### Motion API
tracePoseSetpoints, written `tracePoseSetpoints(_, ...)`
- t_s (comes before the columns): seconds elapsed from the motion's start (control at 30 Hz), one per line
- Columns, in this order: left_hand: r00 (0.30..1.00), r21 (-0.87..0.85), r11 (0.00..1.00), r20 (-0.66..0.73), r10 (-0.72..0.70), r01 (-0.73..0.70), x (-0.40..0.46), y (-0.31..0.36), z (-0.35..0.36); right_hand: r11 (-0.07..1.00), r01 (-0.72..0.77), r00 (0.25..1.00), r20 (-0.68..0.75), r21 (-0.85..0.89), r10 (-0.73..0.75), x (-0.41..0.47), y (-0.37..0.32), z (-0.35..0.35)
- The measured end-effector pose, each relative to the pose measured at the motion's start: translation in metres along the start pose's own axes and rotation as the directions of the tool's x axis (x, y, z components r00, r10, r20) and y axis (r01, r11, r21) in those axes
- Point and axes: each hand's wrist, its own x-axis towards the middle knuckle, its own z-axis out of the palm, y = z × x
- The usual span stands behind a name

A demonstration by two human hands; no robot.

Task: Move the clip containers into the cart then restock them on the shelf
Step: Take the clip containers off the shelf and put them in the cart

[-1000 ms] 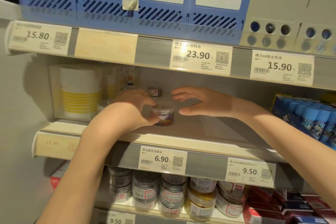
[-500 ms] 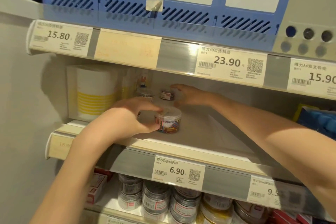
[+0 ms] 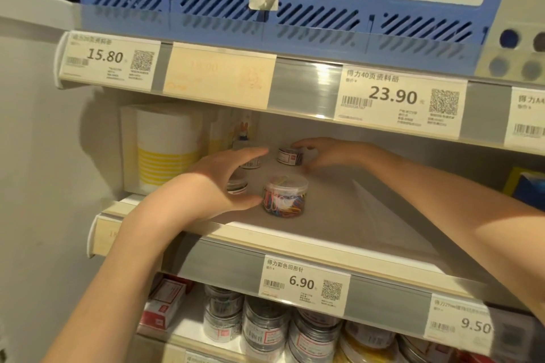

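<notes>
While a clear clip container [image 3: 285,196] of coloured clips stands near the shelf [image 3: 339,233] front, the left hand [image 3: 219,183] rests loosely spread beside it, thumb touching, and the right hand [image 3: 327,153] curls around a smaller container [image 3: 290,155] further back.

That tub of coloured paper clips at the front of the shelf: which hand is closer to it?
Left. The left hand sits right beside the tub of coloured clips, thumb at its side. The right hand reaches farther back, around a small container.
</notes>
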Motion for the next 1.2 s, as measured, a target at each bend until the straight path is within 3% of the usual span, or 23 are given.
tracePoseSetpoints(0.23, 0.998, 0.036, 0.998, -0.040, -0.042, 0.044, 0.004, -0.003, -0.002, 0.999, 0.027, 1.000, 0.011, -0.034, -0.026, -0.048, 0.002, -0.003)
tracePoseSetpoints(0.73, 0.912, -0.060, 0.998, -0.408, -0.044, 0.021, 0.009, 0.030, -0.010, 0.997, 0.013, 0.998, 0.060, 0.073, -0.017, -0.143, 0.005, -0.012)
tracePoseSetpoints(0.87, 0.930, -0.131, 0.991, -0.363, -0.052, 0.005, 0.017, 0.039, -0.008, 0.995, 0.022, 0.998, 0.049, 0.100, -0.027, -0.155, 0.003, -0.011)
tracePoseSetpoints(1.03, 0.964, -0.044, 0.999, -0.267, -0.014, 0.002, 0.021, 0.053, -0.001, 0.986, 0.055, 0.998, 0.033, 0.160, -0.061, -0.161, 0.009, -0.007)
tracePoseSetpoints(1.2, 0.981, -0.134, 0.991, -0.195, -0.014, -0.012, 0.026, 0.055, 0.007, 0.981, 0.082, 0.996, 0.024, 0.174, -0.087, -0.165, 0.012, -0.005)
